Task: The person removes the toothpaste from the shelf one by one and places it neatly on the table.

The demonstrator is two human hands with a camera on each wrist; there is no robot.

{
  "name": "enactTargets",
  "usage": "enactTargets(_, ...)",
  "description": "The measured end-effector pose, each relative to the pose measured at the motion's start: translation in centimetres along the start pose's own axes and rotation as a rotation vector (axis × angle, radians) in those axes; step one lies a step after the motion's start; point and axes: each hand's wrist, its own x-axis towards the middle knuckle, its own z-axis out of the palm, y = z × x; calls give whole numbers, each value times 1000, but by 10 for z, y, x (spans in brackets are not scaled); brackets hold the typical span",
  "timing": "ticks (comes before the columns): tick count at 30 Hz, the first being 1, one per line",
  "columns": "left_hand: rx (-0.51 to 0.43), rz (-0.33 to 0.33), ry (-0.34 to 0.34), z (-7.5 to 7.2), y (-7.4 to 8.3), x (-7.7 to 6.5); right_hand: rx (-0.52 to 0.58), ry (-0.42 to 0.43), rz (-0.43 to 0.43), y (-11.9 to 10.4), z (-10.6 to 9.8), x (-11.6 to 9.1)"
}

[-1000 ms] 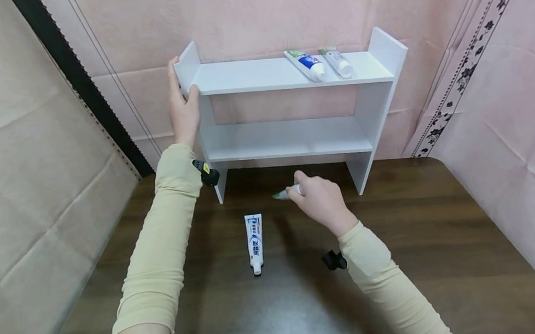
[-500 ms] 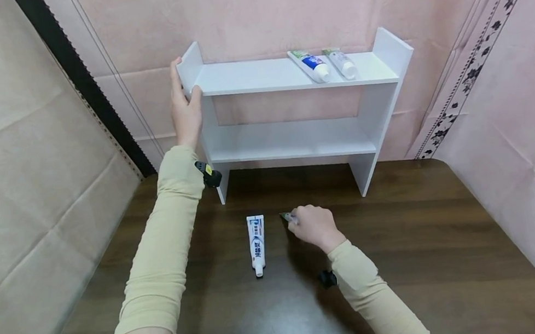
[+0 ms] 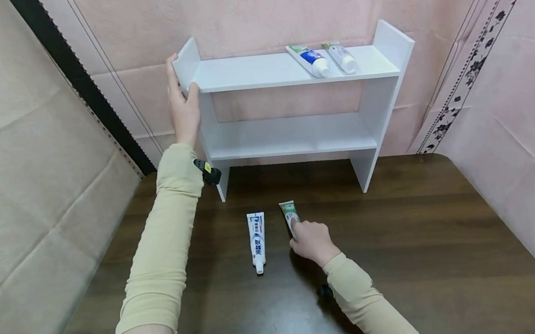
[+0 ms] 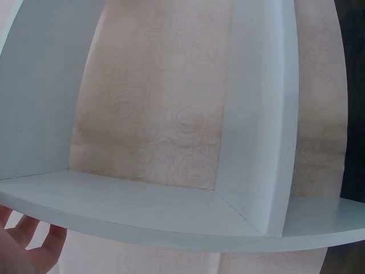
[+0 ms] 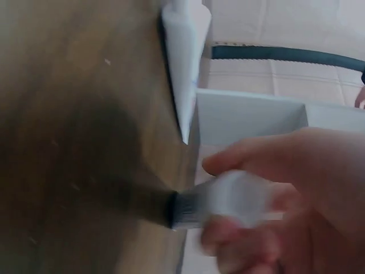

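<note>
My left hand [image 3: 185,107] grips the upper left side panel of a white two-tier shelf [image 3: 289,137]; in the left wrist view its fingers [image 4: 54,242] curl at the panel's edge. My right hand [image 3: 313,241] pinches a toothpaste tube [image 3: 289,212] with a green crimped end, low over the table in front of the shelf. In the right wrist view this tube's white cap end [image 5: 236,197] shows blurred between thumb and fingers. Just left of it, a white and blue toothpaste tube [image 3: 257,240] lies on the table, cap toward me.
On the shelf's top board, toward the right, lie a blue and white toothpaste tube [image 3: 310,61] and a paler one [image 3: 341,58], caps forward. Pink cloth [image 3: 249,9] hangs behind, and pale cloth walls flank the dark wooden table [image 3: 225,315].
My right hand has moved down and toward me with its tube, away from the shelf. The tube has turned from pointing left to pointing toward the shelf. My left hand keeps its place.
</note>
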Motion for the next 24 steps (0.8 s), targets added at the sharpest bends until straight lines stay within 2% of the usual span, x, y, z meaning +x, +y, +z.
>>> enactTargets(3, 4, -4, -6, 0, -1, 0, -11, -87, 4, -2, 8, -3)
enactTargets(6, 7, -14, -10, 0, -2, -2, -15, -133, 3, -2, 13, -5)
enactTargets(18, 2, -38, -21, 4, -2, -5, -23, -128, -34, 5, 15, -14)
enactTargets(24, -10, -34, -11, 1, 0, -1, 36, -186, -96, 10, 7, -3)
